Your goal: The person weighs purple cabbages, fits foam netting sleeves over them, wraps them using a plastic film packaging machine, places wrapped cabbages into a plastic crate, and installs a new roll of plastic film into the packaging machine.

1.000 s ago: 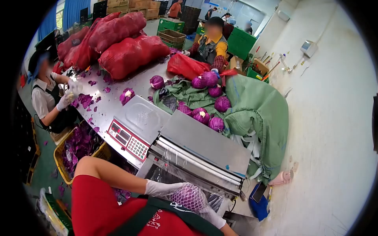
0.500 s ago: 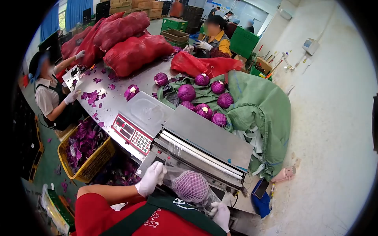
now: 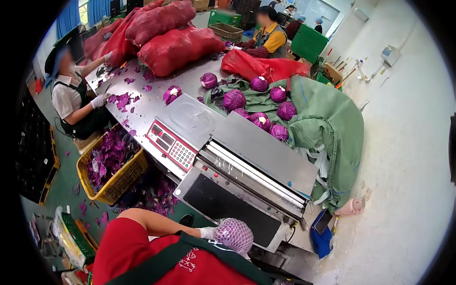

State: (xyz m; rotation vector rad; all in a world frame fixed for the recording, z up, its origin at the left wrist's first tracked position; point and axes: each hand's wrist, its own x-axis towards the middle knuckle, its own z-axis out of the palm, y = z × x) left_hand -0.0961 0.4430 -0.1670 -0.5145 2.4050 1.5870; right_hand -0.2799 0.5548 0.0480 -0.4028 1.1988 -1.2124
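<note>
Reaching one gloved hand toward the red mesh sacks [image 3: 183, 50], a co-worker [image 3: 66, 97] is at ten o'clock in the view, beside the metal surface [image 3: 190, 82]. Near nine o'clock, a yellow crate [image 3: 126, 175] holds purple leaves [image 3: 109, 154]; a red-edged scale [image 3: 171, 146] sits further in. At six o'clock the person's left hand [image 3: 208, 232], white-gloved, touches the left side of a netted cabbage [image 3: 233, 236]; its fingers are hidden, so how far that grip is closed cannot be told. The right hand is out of sight, its grip likewise unreadable. The netted cabbage is just in front of the person's dark apron [image 3: 190, 242]. It is nearly round, its slightly longer axis seeming to run from ten to four o'clock; its stem end does not show, so which way it points cannot be told. Toward one o'clock from it is the wrapping machine [image 3: 247, 192]. Beyond, loose cabbages [image 3: 234, 99] lie on green cloth [image 3: 335, 137] that bulks up at three o'clock; a second co-worker [image 3: 273, 42] is at one o'clock.
</note>
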